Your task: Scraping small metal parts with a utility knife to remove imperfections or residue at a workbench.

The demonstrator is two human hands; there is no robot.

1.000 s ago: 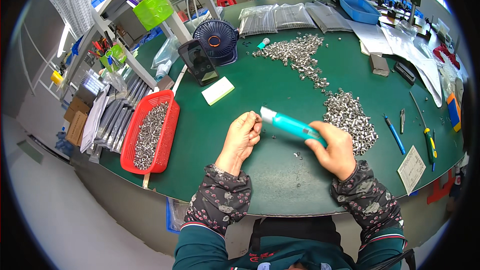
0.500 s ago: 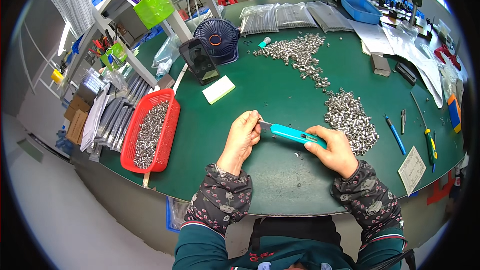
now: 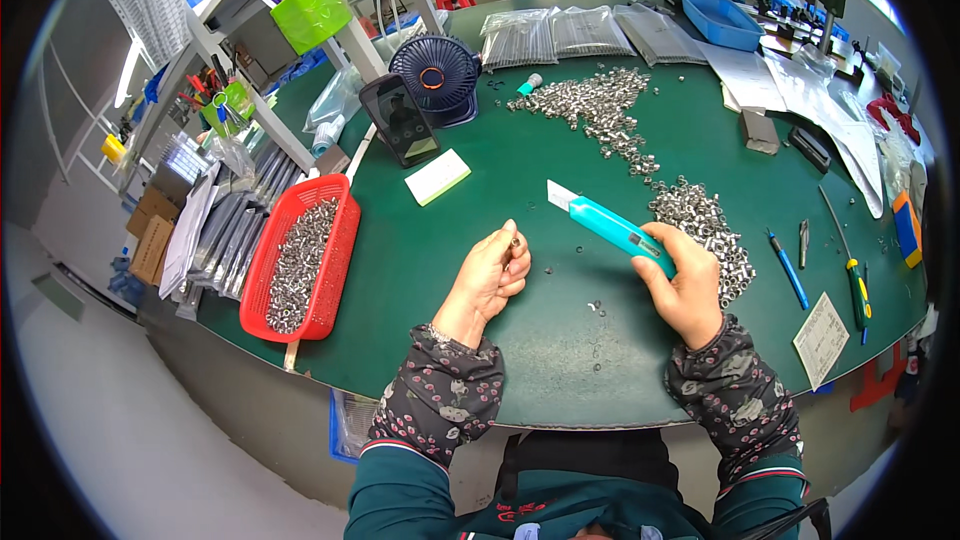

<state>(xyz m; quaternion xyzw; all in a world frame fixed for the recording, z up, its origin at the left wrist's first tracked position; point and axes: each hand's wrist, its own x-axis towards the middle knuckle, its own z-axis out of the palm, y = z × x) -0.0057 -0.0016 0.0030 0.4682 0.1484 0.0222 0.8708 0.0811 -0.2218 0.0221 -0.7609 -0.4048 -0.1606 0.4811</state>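
Note:
A teal utility knife (image 3: 612, 227) is gripped in my right hand (image 3: 688, 283), its blade (image 3: 562, 196) out and pointing up and left, apart from my left hand. Between the thumb and fingertips of my left hand (image 3: 486, 278) is a small metal ring (image 3: 515, 242), mostly covered by the fingers. Close beyond my right hand lies a heap of small metal rings (image 3: 700, 225). Farther off, a second, looser pile of rings (image 3: 590, 100) spreads over the green tabletop (image 3: 480, 198). Some dark scraps (image 3: 596, 308) lie on the table between my hands.
A red basket (image 3: 340, 270) of metal rings stands at the left. Behind it are a phone (image 3: 398, 120), a fan (image 3: 433, 78) and a sticky-note pad (image 3: 437, 178). To the right lie a blue pen-like tool (image 3: 790, 270), a screwdriver (image 3: 858, 290) and a paper tag (image 3: 820, 340).
The knife blade has left the ring at my left fingertips. My right hand has moved slightly right, and the knife now tilts more upward. My left hand stays nearly in place.

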